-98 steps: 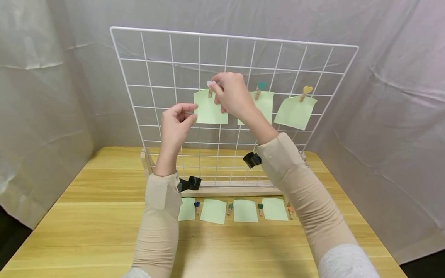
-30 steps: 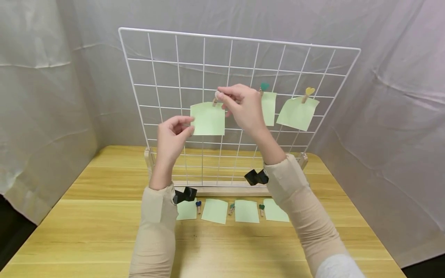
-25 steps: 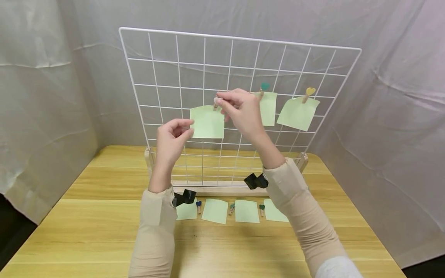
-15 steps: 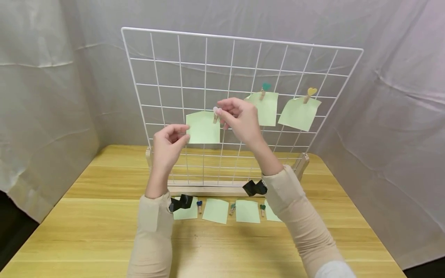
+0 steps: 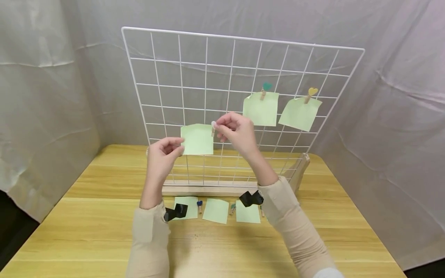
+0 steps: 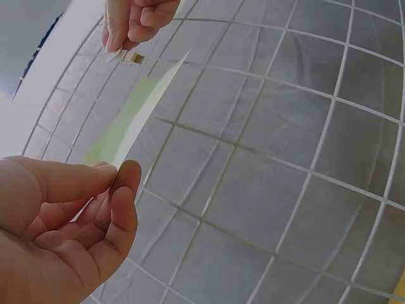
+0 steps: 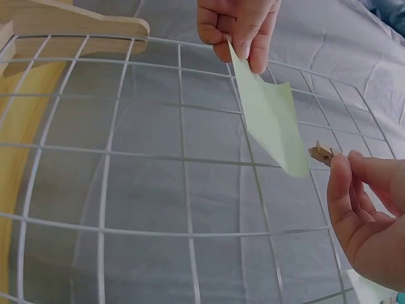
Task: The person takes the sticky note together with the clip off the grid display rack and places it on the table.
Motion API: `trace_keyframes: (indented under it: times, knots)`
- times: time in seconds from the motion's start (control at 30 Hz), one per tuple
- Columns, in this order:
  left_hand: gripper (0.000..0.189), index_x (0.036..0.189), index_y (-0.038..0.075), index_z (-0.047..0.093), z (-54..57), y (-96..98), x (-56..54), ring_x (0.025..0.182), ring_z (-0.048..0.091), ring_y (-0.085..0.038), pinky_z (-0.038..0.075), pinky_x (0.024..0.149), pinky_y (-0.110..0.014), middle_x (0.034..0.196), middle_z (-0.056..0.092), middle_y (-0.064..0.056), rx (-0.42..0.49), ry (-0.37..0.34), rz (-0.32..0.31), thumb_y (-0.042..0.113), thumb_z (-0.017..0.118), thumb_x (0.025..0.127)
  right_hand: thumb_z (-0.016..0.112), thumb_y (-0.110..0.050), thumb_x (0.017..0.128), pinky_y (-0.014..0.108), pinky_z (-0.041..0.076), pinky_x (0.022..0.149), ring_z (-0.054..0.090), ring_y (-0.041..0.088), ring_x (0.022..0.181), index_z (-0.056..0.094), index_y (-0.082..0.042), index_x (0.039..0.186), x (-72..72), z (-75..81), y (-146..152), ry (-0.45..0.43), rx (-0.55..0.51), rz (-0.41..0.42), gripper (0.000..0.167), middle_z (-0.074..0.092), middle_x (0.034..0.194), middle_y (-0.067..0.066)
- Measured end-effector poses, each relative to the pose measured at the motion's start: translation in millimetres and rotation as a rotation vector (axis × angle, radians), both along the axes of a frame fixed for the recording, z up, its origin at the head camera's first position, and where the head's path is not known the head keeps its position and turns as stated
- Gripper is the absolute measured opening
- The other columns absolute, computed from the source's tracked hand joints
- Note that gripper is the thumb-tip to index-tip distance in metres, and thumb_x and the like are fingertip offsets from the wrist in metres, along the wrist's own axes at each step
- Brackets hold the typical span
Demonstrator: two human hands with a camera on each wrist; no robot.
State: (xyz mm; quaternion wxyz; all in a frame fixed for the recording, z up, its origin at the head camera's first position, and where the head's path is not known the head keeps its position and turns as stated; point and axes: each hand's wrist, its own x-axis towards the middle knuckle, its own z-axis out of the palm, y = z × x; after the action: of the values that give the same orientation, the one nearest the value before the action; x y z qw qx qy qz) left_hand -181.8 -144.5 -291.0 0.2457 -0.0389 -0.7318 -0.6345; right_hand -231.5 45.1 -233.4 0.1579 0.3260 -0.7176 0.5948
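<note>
My left hand (image 5: 160, 160) pinches the left edge of a pale green paper note (image 5: 197, 139) between thumb and fingertips, held in front of the white wire grid (image 5: 243, 39). My right hand (image 5: 240, 135) holds a small wooden clothespin (image 5: 213, 130) with a white top by its upper end. In the right wrist view the clothespin (image 7: 324, 153) stands apart from the note's (image 7: 272, 123) free edge. Farther right on the grid hang two more green notes, one (image 5: 260, 112) under a teal-heart clothespin (image 5: 266, 86), the other (image 5: 300, 114) under a yellow-heart clothespin (image 5: 312, 92).
The grid stands in a wooden base (image 5: 205, 190) on a wooden table (image 5: 104, 239). Before it lies a row of green notes (image 5: 215, 211) with small heart clothespins (image 5: 199, 206) between them, partly hidden by my forearms. Grey cloth (image 5: 399, 135) surrounds the table.
Both hands have come down and left with the note, away from its spot on the grid. The clothespin, earlier on the note's top edge, has been taken off it.
</note>
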Motion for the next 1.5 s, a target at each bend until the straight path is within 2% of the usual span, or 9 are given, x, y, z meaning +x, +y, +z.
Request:
trace_keyframes:
  times: [0.17,0.4,0.57,0.7,0.87,1.1,1.23,1.43,1.5]
  knots:
    - [0.015,0.095,-0.007,0.063,-8.0,-3.5,2.1,0.064,0.054,-0.009,0.046,0.059,-0.019,0.075,0.06,-0.012,-0.016,-0.032,-0.015,-0.003,0.06,0.081,0.062,0.004,0.08,0.031,0.049,0.049,0.054,0.019,0.05,0.062,0.004,0.079,0.7,-10.3,-0.3,0.009,0.009,-0.002,0.001,0.061,0.069,0.021]
    - [0.016,0.096,-0.008,0.063,-16.6,-9.7,5.6,0.066,0.055,-0.01,0.047,0.061,-0.019,0.08,0.061,-0.01,-0.024,-0.068,-0.018,-0.003,0.06,0.082,0.062,0.004,0.08,0.027,0.048,0.048,0.056,0.022,0.053,0.061,0.01,0.082,2.7,-22.5,0.3,-0.029,0.019,0.009,0.007,0.062,0.074,0.024]
    - [0.016,0.097,-0.01,0.062,-23.7,-15.4,9.4,0.066,0.055,-0.01,0.048,0.063,-0.02,0.086,0.06,-0.015,-0.022,-0.088,-0.024,-0.004,0.059,0.082,0.062,0.005,0.08,0.027,0.048,0.047,0.056,0.02,0.052,0.06,0.01,0.082,4.9,-32.1,-1.4,-0.06,0.024,0.03,0.006,0.063,0.072,0.02]
    - [0.016,0.097,-0.011,0.061,-29.4,-20.0,12.6,0.066,0.055,-0.008,0.048,0.063,-0.021,0.09,0.059,-0.017,-0.015,-0.098,-0.016,-0.005,0.058,0.082,0.061,0.004,0.081,0.029,0.049,0.047,0.055,0.024,0.052,0.06,0.011,0.084,6.3,-39.6,-3.6,-0.086,0.023,0.052,0.007,0.062,0.071,0.021]
    - [0.016,0.097,-0.011,0.061,-36.0,-23.4,16.5,0.065,0.055,-0.009,0.048,0.062,-0.02,0.087,0.06,-0.014,-0.007,-0.128,-0.013,-0.005,0.058,0.082,0.06,0.005,0.081,0.029,0.049,0.047,0.055,0.018,0.052,0.06,0.011,0.084,8.0,-48.9,-6.5,-0.128,0.023,0.055,0.007,0.061,0.074,0.025]
    - [0.015,0.096,-0.012,0.061,-45.5,-26.5,22.6,0.063,0.054,-0.009,0.048,0.062,-0.022,0.085,0.06,-0.012,-0.006,-0.145,-0.013,-0.008,0.058,0.081,0.06,0.006,0.081,0.03,0.049,0.046,0.056,0.026,0.054,0.06,0.011,0.084,10.0,-61.4,-10.8,-0.14,0.014,0.072,0.006,0.062,0.076,0.024]
    - [0.016,0.097,-0.012,0.061,-50.7,-30.2,26.0,0.064,0.054,-0.009,0.048,0.062,-0.022,0.086,0.059,-0.014,-0.04,-0.173,-0.01,-0.008,0.057,0.081,0.06,0.005,0.081,0.03,0.049,0.046,0.055,0.017,0.053,0.06,0.011,0.084,11.6,-67.7,-13.1,-0.149,0.015,0.085,0.007,0.062,0.077,0.025]
    - [0.019,0.1,-0.013,0.059,-58.6,-36.7,31.7,0.066,0.053,-0.007,0.047,0.063,-0.02,0.087,0.058,-0.015,-0.076,-0.226,-0.02,-0.008,0.057,0.081,0.06,0.004,0.082,0.029,0.049,0.047,0.057,0.025,0.054,0.06,0.011,0.086,14.4,-75.6,-16.7,-0.194,0.023,0.097,0.008,0.062,0.077,0.022]
    - [0.02,0.1,-0.013,0.059,-61.7,-39.6,33.1,0.065,0.054,-0.007,0.048,0.063,-0.02,0.087,0.058,-0.014,-0.069,-0.236,-0.026,-0.008,0.057,0.081,0.059,0.005,0.082,0.033,0.05,0.048,0.056,0.03,0.056,0.059,0.012,0.086,18.1,-74.5,-17.8,-0.215,0.019,0.109,0.008,0.062,0.078,0.024]
